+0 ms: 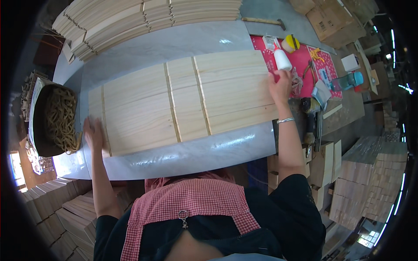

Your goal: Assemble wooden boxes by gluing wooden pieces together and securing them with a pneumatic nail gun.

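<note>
A pale wooden panel (135,108) with several narrow grooves across it lies on the grey tabletop in front of me. At its left end is my left hand (93,134), smeared by motion, so its grip on the edge is unclear. My right hand (281,85) is at the panel's right edge, with thumb and fingers curled around it. Just beyond these fingers a white squeeze bottle (282,59) with a red tip stands on a pink patterned mat (300,52).
Grooved boards (117,26) are stacked at the back. Left stands a bin (39,126) full of tan rope-like strips (61,115). A hammer (263,20), a yellow-topped tub (290,43) and a teal-capped bottle (346,81) lie at the right. Stacked wood pieces (355,191) are lower right.
</note>
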{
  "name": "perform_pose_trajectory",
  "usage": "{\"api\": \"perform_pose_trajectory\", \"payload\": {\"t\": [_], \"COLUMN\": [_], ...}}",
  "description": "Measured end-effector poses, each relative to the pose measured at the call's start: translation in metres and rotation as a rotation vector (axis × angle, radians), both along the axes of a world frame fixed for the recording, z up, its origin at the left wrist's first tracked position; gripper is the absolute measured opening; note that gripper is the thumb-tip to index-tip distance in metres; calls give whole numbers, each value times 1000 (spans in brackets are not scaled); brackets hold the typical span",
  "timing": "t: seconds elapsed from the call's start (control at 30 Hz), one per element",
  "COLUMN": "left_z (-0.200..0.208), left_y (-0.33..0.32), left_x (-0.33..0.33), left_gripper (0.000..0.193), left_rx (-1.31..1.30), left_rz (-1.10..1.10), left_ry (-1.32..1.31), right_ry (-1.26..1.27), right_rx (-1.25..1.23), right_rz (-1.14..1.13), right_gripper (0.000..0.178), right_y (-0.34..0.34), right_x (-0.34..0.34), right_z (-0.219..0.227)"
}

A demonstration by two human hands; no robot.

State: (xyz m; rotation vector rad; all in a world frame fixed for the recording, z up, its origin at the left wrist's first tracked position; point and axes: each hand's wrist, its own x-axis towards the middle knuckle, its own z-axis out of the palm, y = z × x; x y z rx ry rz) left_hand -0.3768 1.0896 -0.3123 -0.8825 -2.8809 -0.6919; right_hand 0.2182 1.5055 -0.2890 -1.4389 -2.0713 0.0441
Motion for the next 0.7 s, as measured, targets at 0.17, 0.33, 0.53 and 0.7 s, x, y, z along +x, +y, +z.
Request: {"api": "perform_pose_trajectory", "payload": {"t": [0.17, 0.33, 0.53, 0.7], "left_z": [5, 40, 40, 87], "left_y": [-21, -31, -44, 63], "left_x": [4, 45, 71, 174], "left_gripper": [41, 39, 34, 30], "left_rx": [238, 291, 394, 532], "left_rz": [71, 231, 155, -250], "left_ry": [169, -180, -343, -603], "right_ry": [23, 83, -83, 296], "right_rx": [-49, -81, -410, -354], "right_rz": [-334, -522, -459, -469], "right_gripper": [32, 48, 66, 68], "right_y": [44, 74, 82, 63], "right_x": [22, 19, 13, 27], "right_z": [19, 18, 25, 31]}}
